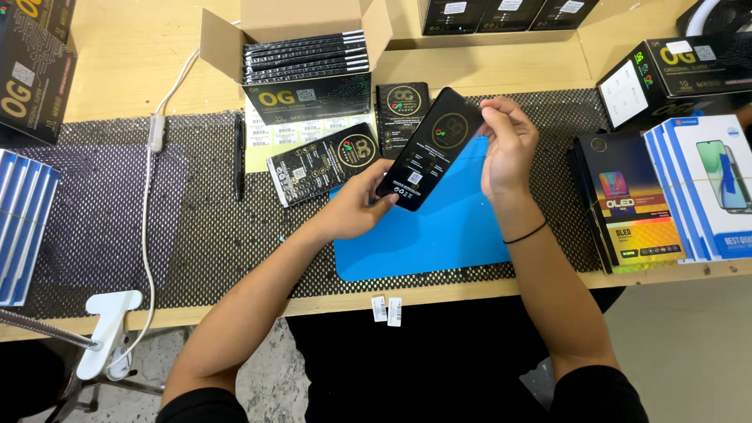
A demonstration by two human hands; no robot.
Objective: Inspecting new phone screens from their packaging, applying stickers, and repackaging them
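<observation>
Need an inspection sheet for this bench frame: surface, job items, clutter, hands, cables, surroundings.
Surface: wooden bench with a black mesh mat and a blue pad on it.
Job's things: flat black packet held tilted above the blue pad; two similar packets lie on the mat beside it.
Clutter: open carton of black packets, label sheet, black pen, two small stickers at the bench edge.
Hands: left hand grips the packet's lower end; right hand pinches its upper end.
Cables: white cable runs to a white clamp.
Surroundings: stacked boxes at right, more at left and along the back.
</observation>
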